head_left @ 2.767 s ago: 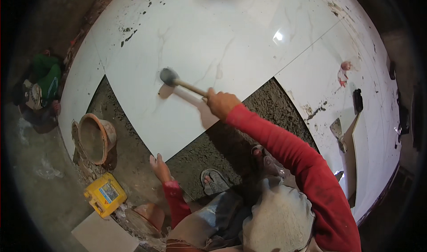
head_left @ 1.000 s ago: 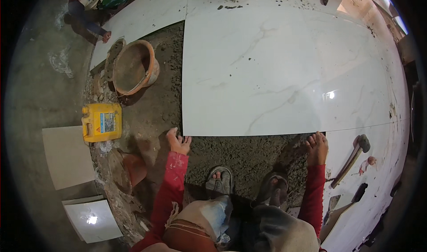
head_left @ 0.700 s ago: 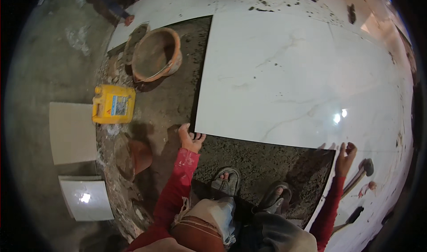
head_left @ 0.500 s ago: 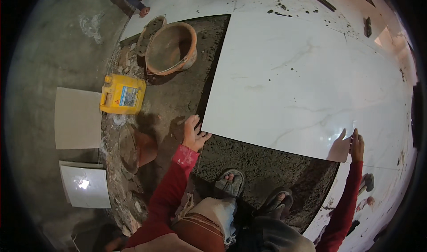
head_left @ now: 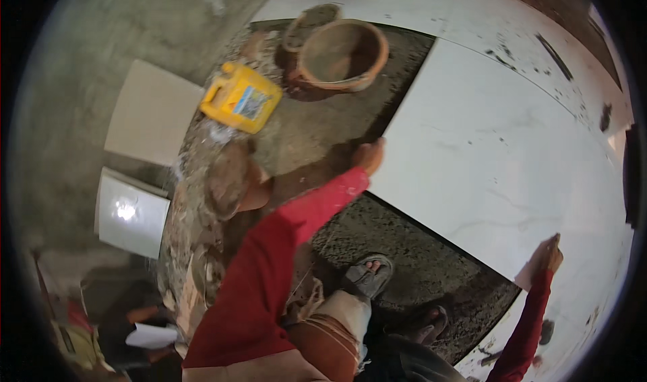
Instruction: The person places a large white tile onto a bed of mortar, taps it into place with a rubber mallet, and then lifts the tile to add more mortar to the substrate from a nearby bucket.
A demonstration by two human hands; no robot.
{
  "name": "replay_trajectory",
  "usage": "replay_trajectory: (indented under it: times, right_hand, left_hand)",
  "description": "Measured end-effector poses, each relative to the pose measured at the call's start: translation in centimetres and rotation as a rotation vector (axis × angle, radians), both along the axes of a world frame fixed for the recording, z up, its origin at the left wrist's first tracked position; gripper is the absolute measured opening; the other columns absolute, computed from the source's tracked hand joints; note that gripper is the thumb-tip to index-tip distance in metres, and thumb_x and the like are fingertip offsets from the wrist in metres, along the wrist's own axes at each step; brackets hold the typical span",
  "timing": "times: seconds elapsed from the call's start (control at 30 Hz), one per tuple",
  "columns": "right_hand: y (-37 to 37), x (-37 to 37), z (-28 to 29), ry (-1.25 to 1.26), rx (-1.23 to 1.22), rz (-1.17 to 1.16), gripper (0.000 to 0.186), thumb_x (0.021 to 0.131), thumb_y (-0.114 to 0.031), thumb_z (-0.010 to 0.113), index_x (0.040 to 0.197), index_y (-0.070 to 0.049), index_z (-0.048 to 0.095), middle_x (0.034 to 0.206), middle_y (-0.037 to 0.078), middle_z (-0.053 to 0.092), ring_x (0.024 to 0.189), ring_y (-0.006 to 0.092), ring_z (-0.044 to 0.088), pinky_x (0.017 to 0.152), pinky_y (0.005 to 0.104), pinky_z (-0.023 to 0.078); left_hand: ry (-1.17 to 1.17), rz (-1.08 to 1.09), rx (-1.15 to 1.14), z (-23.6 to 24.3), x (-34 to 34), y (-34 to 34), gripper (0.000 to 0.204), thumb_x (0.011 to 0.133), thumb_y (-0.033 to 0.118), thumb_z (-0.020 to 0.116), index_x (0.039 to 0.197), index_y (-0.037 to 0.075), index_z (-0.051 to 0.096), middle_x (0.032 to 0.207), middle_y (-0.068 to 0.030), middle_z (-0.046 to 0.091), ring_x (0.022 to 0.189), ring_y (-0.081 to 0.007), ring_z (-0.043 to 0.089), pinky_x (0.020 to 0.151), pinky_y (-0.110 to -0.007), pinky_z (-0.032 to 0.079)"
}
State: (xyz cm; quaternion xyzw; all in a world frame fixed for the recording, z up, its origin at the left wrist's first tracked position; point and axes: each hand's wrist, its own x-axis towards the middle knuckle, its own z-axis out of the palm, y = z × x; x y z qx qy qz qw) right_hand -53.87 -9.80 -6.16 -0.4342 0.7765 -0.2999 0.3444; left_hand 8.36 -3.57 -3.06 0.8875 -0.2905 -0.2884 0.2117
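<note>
A large white floor tile (head_left: 465,146) with faint grey veins lies in front of me, its near edge over rough grey mortar (head_left: 418,247). My left hand (head_left: 369,156) is at the tile's left edge near the closest corner, fingers curled against it and slightly blurred. On the opposite side, my right hand (head_left: 551,255) is bent around the edge by the near right corner, its reflection showing in the glossy surface. The tile hides the undersides of both grips.
Left of the tile stand a large mortar tub (head_left: 342,55), a yellow jerrycan (head_left: 242,99) and a tilted bucket (head_left: 236,180). Beige tile (head_left: 151,112) and glossy tiles (head_left: 131,213) lie farther left. Another person (head_left: 128,328) with a white sheet is at lower left. My sandalled foot (head_left: 369,275) is on the mortar.
My view has turned, so the scene appears rotated clockwise. My left hand has moved farther up the tile's left edge and its spread fingers have closed in. The person at lower left shows more.
</note>
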Motion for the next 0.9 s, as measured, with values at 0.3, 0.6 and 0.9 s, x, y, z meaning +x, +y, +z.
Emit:
replay_trajectory:
  times: [0.3,0.6,0.9]
  right_hand:
    - [7.7,0.2,2.1,0.736,-0.201,0.293,0.043,0.104,-0.035,0.042,0.129,-0.005,0.060,0.104,0.030,0.067,0.098,0.0461,0.064,0.083,0.0504,0.052]
    - [5.6,10.5,8.3,0.614,-0.341,0.445,0.050,0.107,-0.033,0.030,0.138,0.000,0.053,0.138,0.022,0.054,0.129,0.0315,0.053,0.108,0.0359,0.040]
    - [2.2,40.2,16.8,-0.431,-0.408,1.087,0.051,0.100,-0.033,0.047,0.132,0.006,0.056,0.129,0.020,0.060,0.118,0.0275,0.058,0.102,0.0395,0.045]
  left_hand:
    - [0.029,0.117,-0.360,6.4,-1.7,11.0,0.053,0.094,0.046,0.052,0.076,-0.003,0.060,0.078,-0.0274,0.062,0.076,-0.0402,0.061,0.070,-0.048,0.047]
    - [-0.160,0.536,-0.545,13.5,0.5,30.6,0.040,0.096,0.032,0.057,0.076,-0.002,0.064,0.062,-0.0140,0.055,0.056,-0.0187,0.047,0.051,-0.039,0.034]
    - [-0.677,0.750,0.024,14.5,-2.7,56.7,0.034,0.100,0.022,0.044,0.116,-0.003,0.061,0.082,-0.0150,0.065,0.068,-0.0254,0.060,0.060,-0.040,0.048]
